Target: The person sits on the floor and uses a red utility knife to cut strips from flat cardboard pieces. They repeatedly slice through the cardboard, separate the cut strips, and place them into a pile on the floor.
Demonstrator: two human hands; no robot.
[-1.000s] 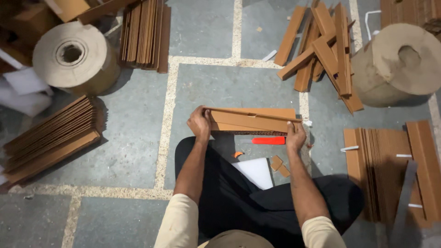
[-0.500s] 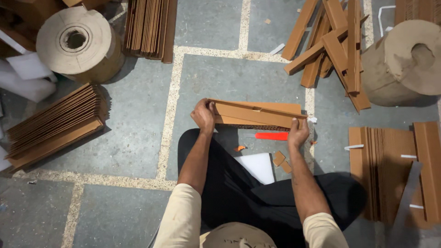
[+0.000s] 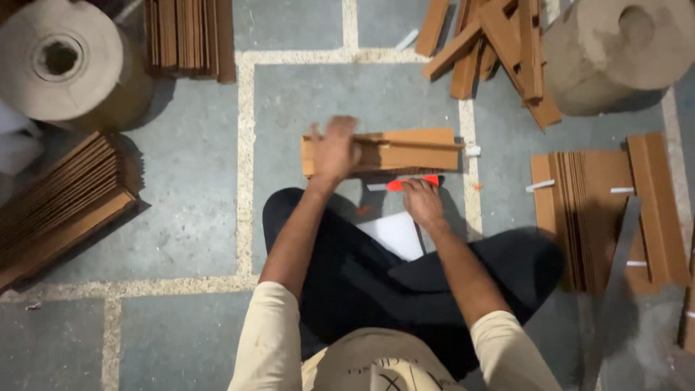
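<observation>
Seemingly midway, the left hand [image 3: 334,150] is pressing flat on the cardboard [image 3: 394,151], blurred, while the right hand [image 3: 422,202] is grasping the orange cutter [image 3: 410,183], cutting not yet begun.

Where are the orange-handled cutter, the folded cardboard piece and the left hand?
orange-handled cutter [image 3: 413,182], head view, on its orange handle.
folded cardboard piece [image 3: 409,152], head view, on its flat front face.
left hand [image 3: 334,148], head view, on its back.

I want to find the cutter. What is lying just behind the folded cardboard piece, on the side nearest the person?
An orange-handled knife lies on the floor along the cardboard piece, the right hand on it. The left hand covers the cardboard's left end.
</observation>
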